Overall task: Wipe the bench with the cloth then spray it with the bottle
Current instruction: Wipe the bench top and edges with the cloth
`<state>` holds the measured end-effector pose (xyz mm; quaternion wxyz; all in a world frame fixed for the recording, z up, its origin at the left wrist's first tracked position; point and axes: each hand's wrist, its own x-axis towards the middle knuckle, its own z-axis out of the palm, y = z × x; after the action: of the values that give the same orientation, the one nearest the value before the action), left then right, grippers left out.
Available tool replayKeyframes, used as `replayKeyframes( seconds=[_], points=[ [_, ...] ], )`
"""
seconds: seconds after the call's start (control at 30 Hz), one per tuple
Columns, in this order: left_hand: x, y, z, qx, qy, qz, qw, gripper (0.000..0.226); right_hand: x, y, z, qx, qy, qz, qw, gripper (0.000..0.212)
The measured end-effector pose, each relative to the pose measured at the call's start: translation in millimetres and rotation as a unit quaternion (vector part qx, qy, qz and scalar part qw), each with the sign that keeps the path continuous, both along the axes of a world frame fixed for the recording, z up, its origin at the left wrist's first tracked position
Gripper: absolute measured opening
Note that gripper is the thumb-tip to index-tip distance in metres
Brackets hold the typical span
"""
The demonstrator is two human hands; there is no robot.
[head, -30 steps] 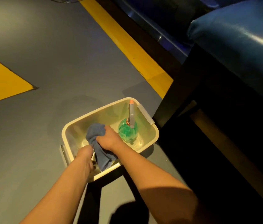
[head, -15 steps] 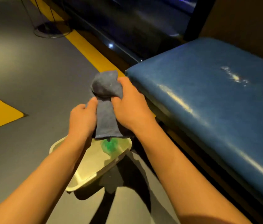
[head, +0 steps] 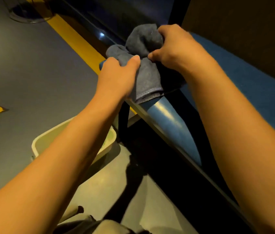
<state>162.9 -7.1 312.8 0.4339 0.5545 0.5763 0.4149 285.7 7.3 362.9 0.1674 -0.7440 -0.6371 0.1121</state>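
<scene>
Both my hands hold a bunched grey-blue cloth (head: 143, 53) over the near left corner of the blue padded bench (head: 251, 85). My left hand (head: 116, 76) grips its lower left part, thumb on top. My right hand (head: 177, 46) clutches the upper bunch from the right. The cloth's hemmed end hangs onto the bench's front edge (head: 165, 114). The spray bottle is hidden; my left forearm covers the inside of the cream tub (head: 48, 141) on the floor.
The grey floor (head: 32, 73) has a yellow stripe (head: 76, 41) running along a dark wall base, and a yellow triangle at the left edge. A round stand base (head: 30, 12) sits at top left. A dark bench leg (head: 123, 122) stands beside the tub.
Both hands lifted the cloth out of the tub and carried it up and right onto the bench corner. The view swung toward the bench, and the green bottle dropped out of sight.
</scene>
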Motion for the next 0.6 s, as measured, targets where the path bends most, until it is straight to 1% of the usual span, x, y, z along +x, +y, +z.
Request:
replayKeyframes(
  seconds=[0.07,0.13,0.2,0.23,0.3,0.33,0.37,0.4,0.43,0.47,0.5,0.53,0.57,0.6],
  points=[
    [4.3,-3.3,-1.2,0.012,0.023,-0.001,1.0,0.038,4.0,3.0,-3.4,0.005,-0.014,0.004,1.0,0.053],
    [11.7,-8.6,-3.4,0.028,0.058,0.003,0.998,0.048,8.1,6.9,-6.3,0.019,-0.041,0.011,0.999,0.054],
    [18.1,-15.4,-6.0,0.049,0.11,0.028,0.992,0.047,8.8,8.1,-8.6,0.032,-0.102,0.022,0.994,0.055],
    [21.4,-17.7,-6.1,0.054,0.133,0.042,0.989,0.045,8.2,7.9,-9.2,0.042,-0.145,0.024,0.988,0.06],
    [28.0,-19.9,-4.6,0.055,0.179,0.062,0.98,0.044,5.0,5.3,-9.0,0.088,-0.218,0.022,0.972,0.068],
    [30.9,-21.0,-3.9,0.056,0.206,0.07,0.974,0.043,2.3,2.1,-8.5,0.122,-0.226,0.027,0.966,0.068],
    [33.4,-22.5,-3.2,0.058,0.226,0.075,0.969,0.04,-0.9,1.2,-11.0,0.148,-0.206,0.045,0.966,0.063],
    [34.9,-24.1,-3.9,0.061,0.241,0.078,0.965,0.035,-6.1,0.1,-13.6,0.154,-0.159,0.076,0.972,0.057],
    [35.1,-26.1,-4.5,0.064,0.245,0.079,0.964,0.029,-12.8,-1.6,-17.4,0.137,-0.095,0.111,0.98,0.051],
    [34.4,-27.5,-6.6,0.068,0.234,0.08,0.967,0.025,-19.8,-3.5,-21.7,0.097,-0.032,0.131,0.986,0.049],
    [32.3,-29.0,-9.4,0.07,0.201,0.081,0.974,0.023,-25.2,-5.0,-26.2,0.052,0.011,0.138,0.989,0.054],
    [29.3,-29.9,-13.1,0.071,0.144,0.085,0.983,0.021,-27.7,-5.8,-29.4,0.009,0.023,0.134,0.991,0.064],
    [27.1,-30.9,-15.8,0.067,0.075,0.091,0.991,0.02,-26.9,-5.3,-31.6,-0.022,0.016,0.132,0.991,0.069],
    [25.8,-31.7,-18.5,0.058,0.008,0.1,0.993,0.023,-24.7,-4.7,-32.6,-0.034,0.0,0.135,0.99,0.071]
  ],
)
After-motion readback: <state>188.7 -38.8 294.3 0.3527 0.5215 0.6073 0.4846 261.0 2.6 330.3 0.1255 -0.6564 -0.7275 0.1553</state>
